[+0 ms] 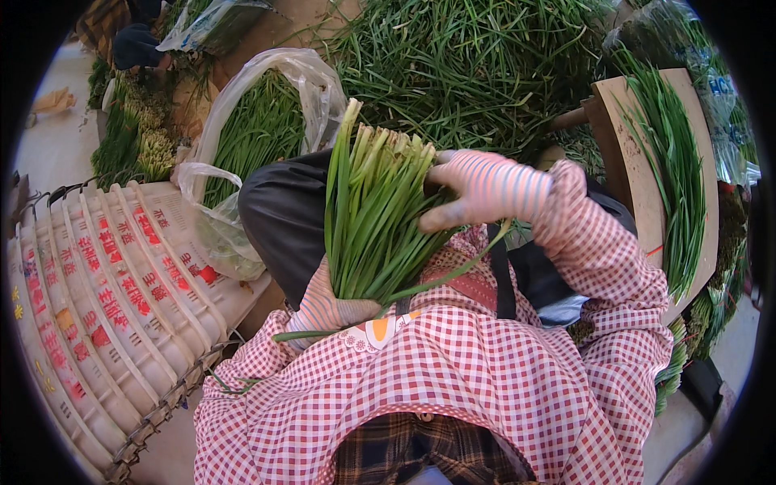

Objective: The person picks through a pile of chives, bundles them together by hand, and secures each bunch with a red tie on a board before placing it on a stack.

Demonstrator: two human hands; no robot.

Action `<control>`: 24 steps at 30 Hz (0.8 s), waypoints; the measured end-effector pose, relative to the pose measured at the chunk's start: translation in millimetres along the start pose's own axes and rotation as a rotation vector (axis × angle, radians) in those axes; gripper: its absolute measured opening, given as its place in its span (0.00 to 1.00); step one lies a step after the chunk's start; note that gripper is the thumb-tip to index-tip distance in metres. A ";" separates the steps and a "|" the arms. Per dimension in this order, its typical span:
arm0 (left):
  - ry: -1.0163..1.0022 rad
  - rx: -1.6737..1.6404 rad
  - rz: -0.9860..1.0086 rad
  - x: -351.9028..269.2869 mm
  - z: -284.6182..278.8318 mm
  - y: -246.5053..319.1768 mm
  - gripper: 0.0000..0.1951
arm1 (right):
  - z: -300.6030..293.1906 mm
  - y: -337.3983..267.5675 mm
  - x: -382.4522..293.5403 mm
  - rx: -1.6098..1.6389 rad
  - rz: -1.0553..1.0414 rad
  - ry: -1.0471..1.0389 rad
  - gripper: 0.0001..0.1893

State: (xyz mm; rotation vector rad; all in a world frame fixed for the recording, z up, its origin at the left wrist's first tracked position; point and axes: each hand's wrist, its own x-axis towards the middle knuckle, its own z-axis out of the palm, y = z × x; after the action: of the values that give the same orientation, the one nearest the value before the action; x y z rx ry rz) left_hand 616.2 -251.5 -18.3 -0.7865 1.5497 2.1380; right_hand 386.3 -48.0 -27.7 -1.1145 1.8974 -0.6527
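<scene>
A thick bunch of green garlic chives (382, 224) stands above my lap, its pale cut ends upward. Around its lower part is my left hand (330, 303), in a striped knit glove, with the thumb across the leaves. My right hand (485, 188), in a similar glove, is at the bunch's upper right side, fingers and thumb apart; whether the fingertips touch the stalks is unclear. One long leaf (454, 273) sticks out to the right below my right hand. Another leaf pokes out left, past my left wrist.
Loose chives (461, 66) are heaped ahead. A plastic bag (330, 85) holding more chives stands at left, near a large woven basket (115, 291). On the right, chives (673, 182) lie along a wooden board (624, 121). Another person's dark-clothed part (136, 47) shows at upper left.
</scene>
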 end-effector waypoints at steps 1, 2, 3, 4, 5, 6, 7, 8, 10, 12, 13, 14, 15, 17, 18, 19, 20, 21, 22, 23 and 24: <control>0.022 -0.050 0.005 -0.9 -1.2 -1.2 0.51 | -3.5 -19.3 4.0 -0.115 0.149 -0.106 0.28; 0.006 -0.021 0.022 -1.4 -4.6 -3.1 0.51 | 6.7 -12.8 6.4 -0.095 0.097 -0.044 0.25; -0.015 0.009 0.040 -0.9 -9.9 -4.4 0.50 | 18.0 -3.9 8.2 -0.077 0.048 0.022 0.21; -0.024 0.036 0.055 -3.1 -12.7 -5.5 0.50 | 24.0 -0.6 6.3 -0.109 -0.041 0.076 0.18; -0.022 -0.032 0.040 -5.2 -13.1 -5.1 0.50 | 29.1 2.3 3.0 -0.140 -0.129 0.131 0.16; -0.024 -0.102 0.027 -6.2 -13.4 -5.1 0.50 | 33.1 5.3 1.1 -0.174 -0.214 0.188 0.13; -0.026 -0.172 0.015 -7.1 -14.0 -5.5 0.49 | 36.7 7.8 1.6 -0.165 -0.116 0.185 0.13; -0.031 -0.154 0.045 -8.2 -15.7 -7.3 0.49 | 40.3 10.0 2.5 -0.155 -0.019 0.183 0.13; -0.053 -0.120 0.107 -8.7 -19.5 -11.7 0.49 | 37.7 20.7 3.3 -0.215 0.066 0.287 0.11; -0.031 -0.120 0.083 -10.7 -20.2 -11.5 0.50 | 8.3 31.0 11.5 -0.313 0.317 0.207 0.10; -0.021 -0.117 0.071 -11.6 -20.1 -10.8 0.50 | -6.1 47.1 19.1 -0.381 0.444 0.206 0.11; -0.019 -0.130 0.092 -13.5 -19.3 -11.4 0.50 | -19.0 65.5 17.3 -0.428 0.440 0.316 0.11; -0.037 -0.137 0.112 -11.0 -17.3 -10.4 0.50 | -37.5 94.9 18.3 -0.399 0.590 0.267 0.14; -0.041 -0.121 0.132 -9.9 -18.2 -9.7 0.50 | -46.7 93.0 14.1 -0.494 0.453 0.428 0.20; -0.051 -0.096 0.125 -8.0 -21.7 -12.4 0.50 | -54.4 75.4 18.2 -0.303 0.389 0.241 0.24; -0.044 -0.070 0.116 -10.3 -22.8 -15.2 0.50 | -55.3 53.3 32.0 -0.107 0.308 0.048 0.28; -0.043 -0.090 0.120 -10.4 -21.4 -14.8 0.50 | -47.9 40.0 38.0 -0.068 0.175 -0.049 0.31; -0.037 -0.109 0.126 -11.0 -19.2 -14.2 0.50 | -40.1 20.1 46.1 0.004 0.149 -0.237 0.30; -0.044 -0.125 0.129 -9.9 -18.4 -12.4 0.50 | -34.8 1.7 44.1 0.052 0.078 -0.320 0.29; -0.064 -0.117 0.145 -7.1 -18.4 -10.7 0.50 | 0.3 33.7 61.3 0.028 -0.030 -0.290 0.29; -0.065 -0.116 0.159 -6.5 -20.9 -14.2 0.50 | 21.7 47.1 67.0 0.105 -0.063 -0.231 0.30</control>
State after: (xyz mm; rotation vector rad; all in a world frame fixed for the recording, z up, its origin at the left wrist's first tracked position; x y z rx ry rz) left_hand 634.2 -266.7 -29.4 -0.6422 1.5117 2.3613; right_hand 365.1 -85.3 -100.8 -1.1346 1.6202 -0.6232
